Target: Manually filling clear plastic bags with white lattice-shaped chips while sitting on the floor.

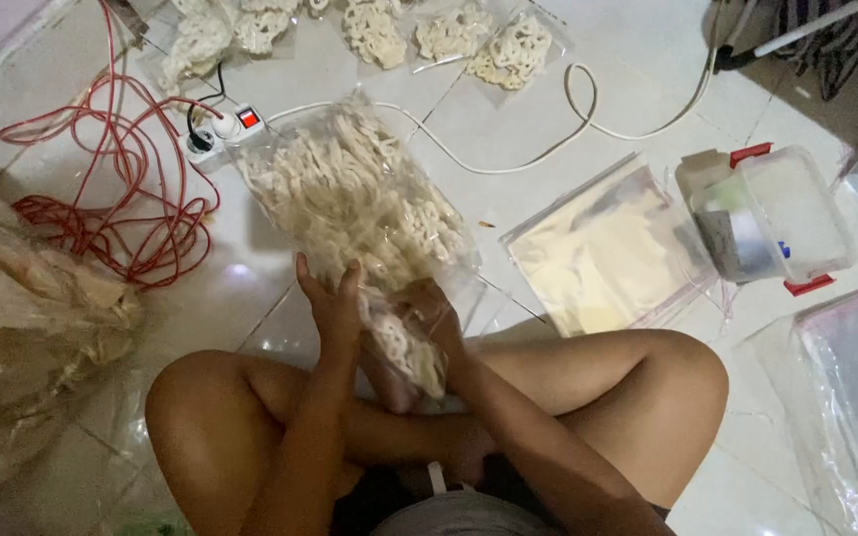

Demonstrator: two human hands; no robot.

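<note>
I see both hands on one clear plastic bag of pale lattice crackers (pixel 355 213). Left hand (pixel 333 303) is flat against the bag's near-left side, fingers straight up, palm pressing the film. Right hand (pixel 436 316) is curled around the bag's lower end, fingers wrapped on the plastic and partly hidden behind it. The bag extends up and away from both hands, tilted left at its far end, its near end between the crossed knees. Just past the bag's far end: a white power strip (pixel 222 131) with a red switch, and a red cable (pixel 116 199) coiled left of the left hand. Right of the right hand: a stack of empty clear bags (pixel 603 248), then a clear lidded box (pixel 767 213) with red clips.
</note>
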